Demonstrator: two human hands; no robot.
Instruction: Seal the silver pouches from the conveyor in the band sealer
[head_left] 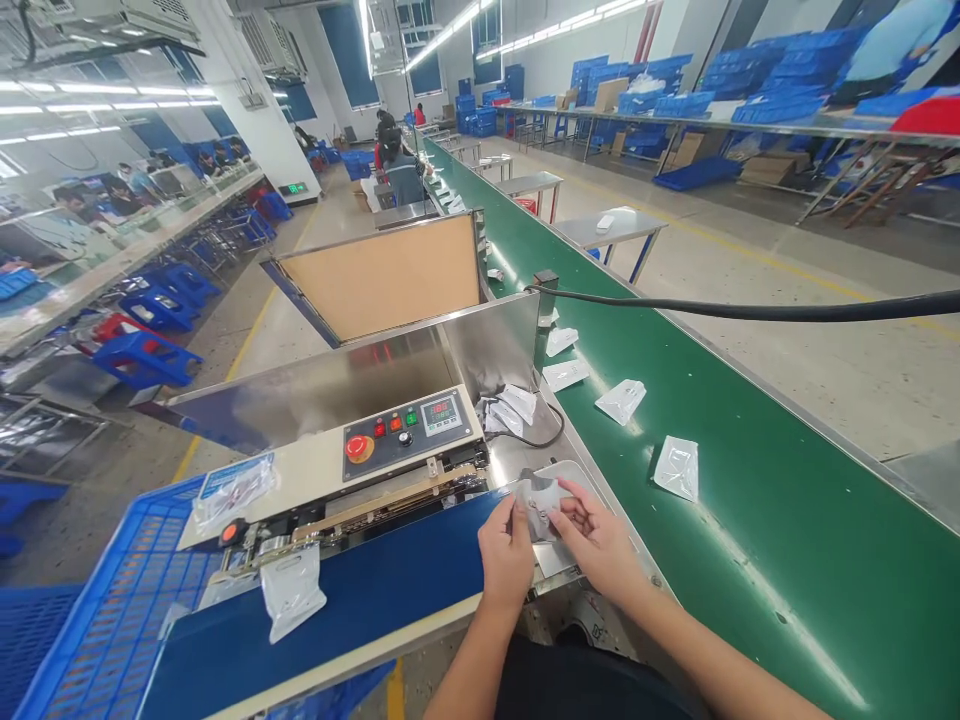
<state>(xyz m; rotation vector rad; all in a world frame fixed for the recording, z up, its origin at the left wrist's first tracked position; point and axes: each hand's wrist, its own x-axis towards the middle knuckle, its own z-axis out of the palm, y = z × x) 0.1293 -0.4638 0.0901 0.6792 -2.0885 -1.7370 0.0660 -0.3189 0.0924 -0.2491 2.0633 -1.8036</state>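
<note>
Both my hands hold a small translucent plastic pouch (538, 508) over the metal end of the sealing machine (401, 440). My left hand (506, 555) grips its left side between thumb and fingers. On its right edge, my right hand (596, 540) pinches with the fingers curled. What lies inside the pouch is too small to make out. Left of my hands runs the machine's blue belt (405, 580). A white pouch (291, 590) hangs from the sealing track near the belt's far left end.
A green conveyor belt (750, 450) passes on my right with several white pouches (676, 468) on it. More pouches (514, 405) lie beside the control panel. A blue crate (105, 590) stands at the left. A black cable (750, 308) crosses above the conveyor. Other people sit farther along.
</note>
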